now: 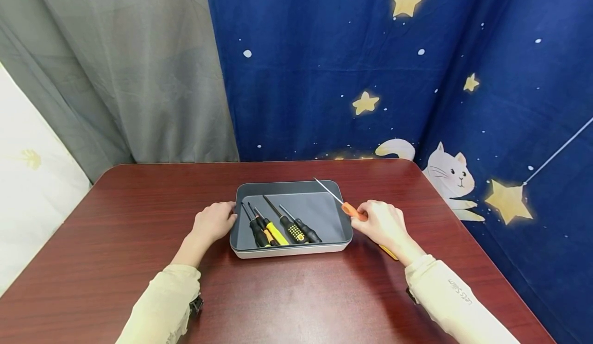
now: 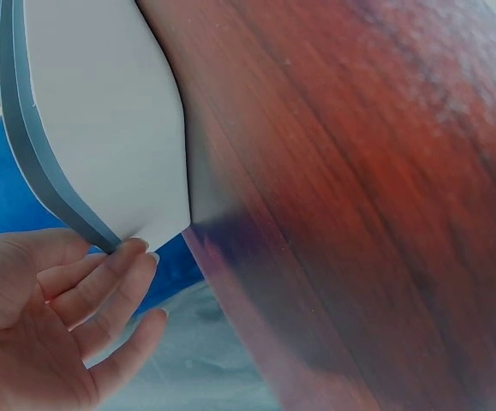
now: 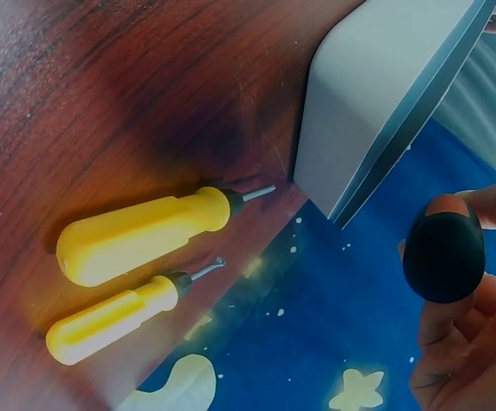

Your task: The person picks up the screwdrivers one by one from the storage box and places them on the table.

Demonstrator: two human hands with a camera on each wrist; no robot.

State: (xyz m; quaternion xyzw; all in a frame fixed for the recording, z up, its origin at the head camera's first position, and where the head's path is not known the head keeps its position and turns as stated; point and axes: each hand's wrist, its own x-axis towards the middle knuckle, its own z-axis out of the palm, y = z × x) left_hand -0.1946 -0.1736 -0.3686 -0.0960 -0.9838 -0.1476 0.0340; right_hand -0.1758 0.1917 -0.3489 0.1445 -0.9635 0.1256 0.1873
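Observation:
A shallow grey tray with a pale outer wall (image 1: 292, 253) sits on the table. My left hand (image 1: 214, 222) holds its left end, thumb at the rim and fingertips against the outer wall. Inside lie several screwdrivers, among them one with a yellow handle (image 1: 277, 234) and one with a yellow-dotted black handle (image 1: 294, 230). My right hand (image 1: 382, 221) grips an orange-handled screwdriver (image 1: 350, 210), its shaft slanting up over the tray's right side. The black butt of its handle (image 3: 445, 261) faces the right wrist camera.
Two yellow-handled screwdrivers, a larger one (image 3: 136, 240) and a smaller one (image 3: 115, 324), lie on the table right of the tray, mostly under my right hand in the head view. The reddish-brown table (image 1: 287, 297) ends at curtains (image 1: 315, 102) behind.

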